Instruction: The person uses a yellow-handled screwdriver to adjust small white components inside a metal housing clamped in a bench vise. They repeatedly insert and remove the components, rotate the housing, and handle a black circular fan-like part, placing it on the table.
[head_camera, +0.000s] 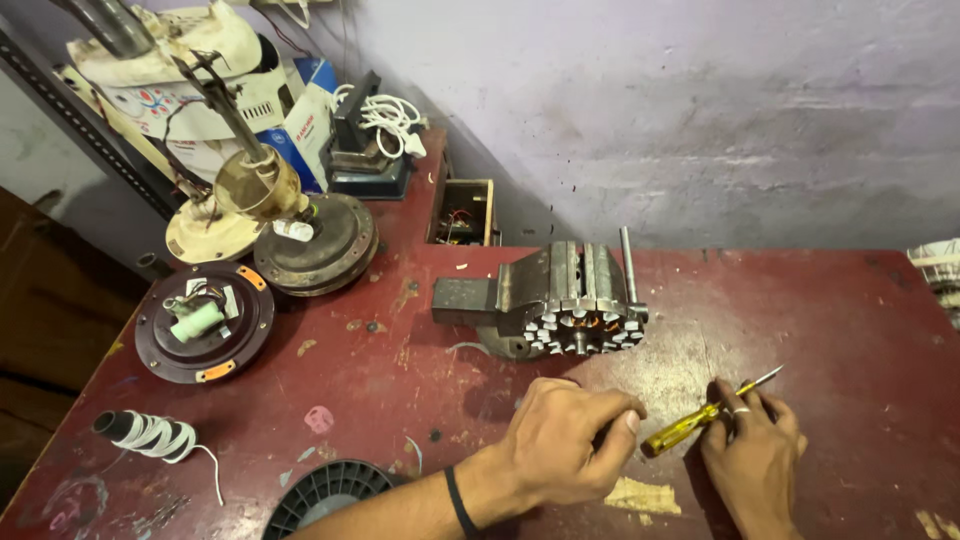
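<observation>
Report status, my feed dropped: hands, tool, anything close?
Right hand pinning yellow-handled screwdriver on the table. Left hand fisted beside its handle. Vise holding stator just behind.

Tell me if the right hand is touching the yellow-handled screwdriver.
Touching. The head view shows the right hand with its fingers over the yellow-handled screwdriver on the table.

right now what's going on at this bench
A person works at a worn red workbench with bare hands. The right hand grips a yellow-handled screwdriver, lying nearly flat over the top. The left hand is curled in a loose fist beside it; whether it holds anything is unclear. Just beyond, a grey metal bench vise clamps a slotted motor stator with copper windings.
</observation>
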